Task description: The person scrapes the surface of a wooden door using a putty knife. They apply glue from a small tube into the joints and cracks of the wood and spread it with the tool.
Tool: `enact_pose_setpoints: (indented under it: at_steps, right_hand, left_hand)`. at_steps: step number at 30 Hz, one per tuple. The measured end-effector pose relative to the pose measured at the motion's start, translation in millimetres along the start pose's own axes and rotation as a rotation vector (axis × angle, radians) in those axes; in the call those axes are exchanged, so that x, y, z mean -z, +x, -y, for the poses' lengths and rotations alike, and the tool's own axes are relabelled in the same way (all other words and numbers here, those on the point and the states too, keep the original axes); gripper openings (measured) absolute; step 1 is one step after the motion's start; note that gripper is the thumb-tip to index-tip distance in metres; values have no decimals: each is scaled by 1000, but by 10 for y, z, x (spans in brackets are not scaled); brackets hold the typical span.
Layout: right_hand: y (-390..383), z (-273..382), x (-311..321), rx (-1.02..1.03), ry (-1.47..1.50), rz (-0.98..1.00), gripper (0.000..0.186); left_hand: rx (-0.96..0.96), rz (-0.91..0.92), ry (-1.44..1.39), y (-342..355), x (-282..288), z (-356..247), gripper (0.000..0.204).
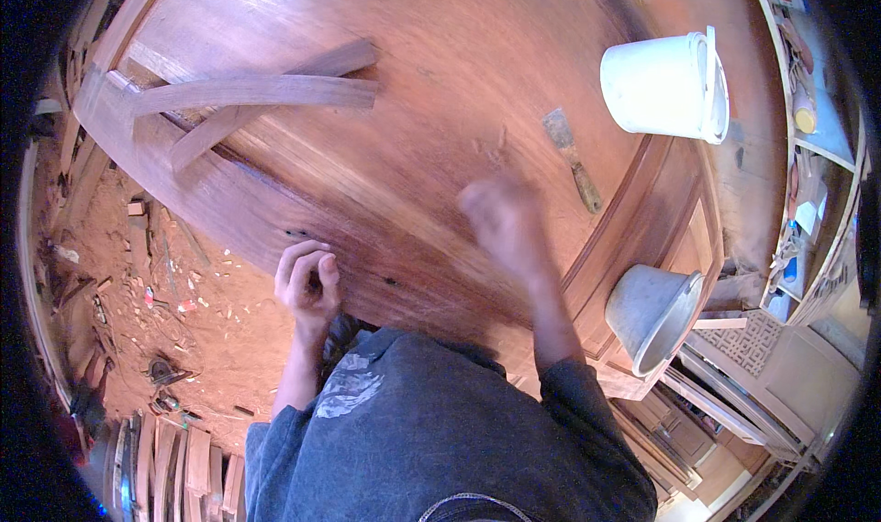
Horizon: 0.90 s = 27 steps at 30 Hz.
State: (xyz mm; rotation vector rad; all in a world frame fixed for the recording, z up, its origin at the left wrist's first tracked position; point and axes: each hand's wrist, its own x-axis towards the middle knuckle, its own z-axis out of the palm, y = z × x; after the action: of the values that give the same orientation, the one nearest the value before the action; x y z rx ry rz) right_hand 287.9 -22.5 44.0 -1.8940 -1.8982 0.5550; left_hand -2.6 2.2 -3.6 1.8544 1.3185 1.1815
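A large reddish-brown wooden panel (422,81) lies beneath my hands. My left hand (307,279) is at its near left edge, fingers curled toward the thumb; whatever they may hold is unclear. My right hand (500,219) is smeared by motion over the panel, so its fingers are unclear. Just beyond it are small, blurred pale-brown bits (491,150), and to its right lies a putty knife (578,173) with a worn handle. Two crossed wooden strips (321,92) rest toward the upper left.
A white bucket (652,86) sits at upper right, a grey metal basin (647,315) at lower right. Shelves with assorted items (806,155) stand far right. Sawdust-covered ground (211,311) with scraps lies left, and stacked planks (174,467) are at lower left.
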Motion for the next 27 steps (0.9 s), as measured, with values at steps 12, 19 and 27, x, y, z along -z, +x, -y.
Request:
enact_pose_setpoints:
  at_steps: [12, 19, 27]
  right_hand:
    - [87, -97, -43, -221, -519, -147, 69]
    - [118, -206, 29, -199, -440, -121, 76]
    - [112, -200, -5, -251, -475, -121, 79]
  left_hand:
    - [-20, -1, -13, -25, 7, 44, 10]
    - [6, 10, -12, -10, 13, 10, 10]
    - [-26, 29, -14, 19, 12, 22, 9]
